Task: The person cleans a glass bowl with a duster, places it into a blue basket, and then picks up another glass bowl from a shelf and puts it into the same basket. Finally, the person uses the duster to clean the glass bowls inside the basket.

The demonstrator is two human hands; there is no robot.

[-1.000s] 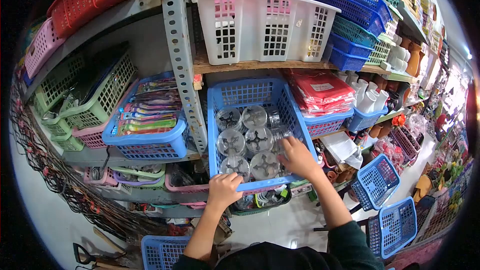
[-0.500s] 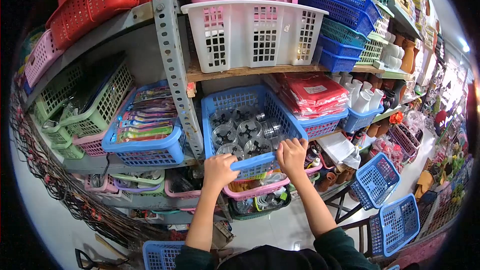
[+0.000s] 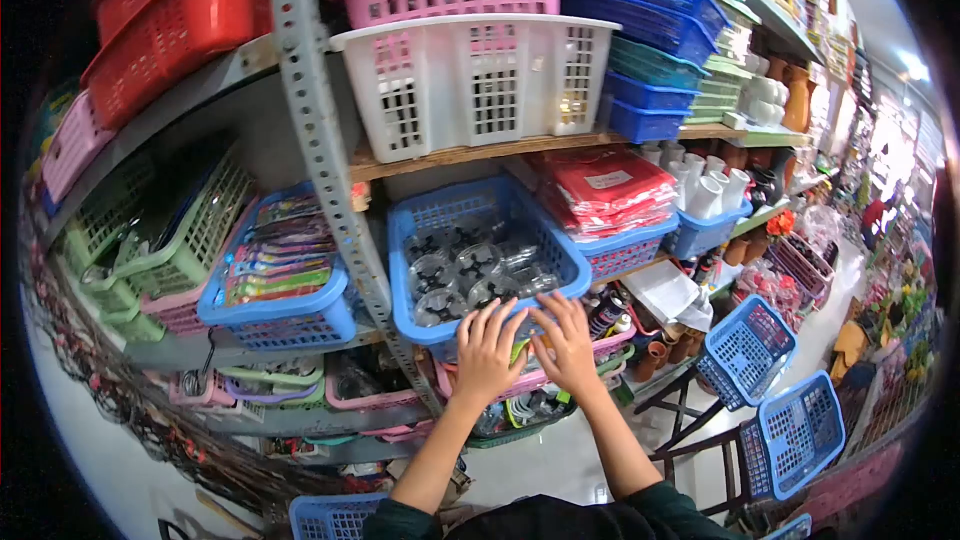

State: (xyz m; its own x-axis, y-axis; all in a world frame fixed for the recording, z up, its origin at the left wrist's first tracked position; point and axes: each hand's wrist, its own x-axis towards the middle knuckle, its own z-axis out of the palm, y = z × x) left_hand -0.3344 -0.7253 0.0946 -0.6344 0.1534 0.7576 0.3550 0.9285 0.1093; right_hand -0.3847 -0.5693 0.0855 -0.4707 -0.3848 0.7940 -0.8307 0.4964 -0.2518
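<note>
A blue plastic basket (image 3: 425, 333) stands on the shelf in front of me, holding several clear round plastic pieces with black parts (image 3: 478, 262). My left hand (image 3: 488, 352) is at the middle of its front rim, fingers stretched out and spread. Close beside it, my right hand (image 3: 563, 342) also has its fingers apart, with the fingertips near the rim towards the right corner. Neither hand is wrapped round anything. Part of the basket's front wall is hidden behind the hands.
Left of the metal upright (image 3: 303, 90), another blue basket (image 3: 275, 312) holds colourful packets. Red packages (image 3: 608, 185) and white vases (image 3: 708, 195) sit to the right. A white crate (image 3: 440, 90) occupies the shelf above. Two blue baskets (image 3: 748, 352) rest on stands at lower right.
Both hands have let go of the basket's front rim, moved closer together and spread their fingers. The basket sits further back in the shelf, and the view has shifted slightly.
</note>
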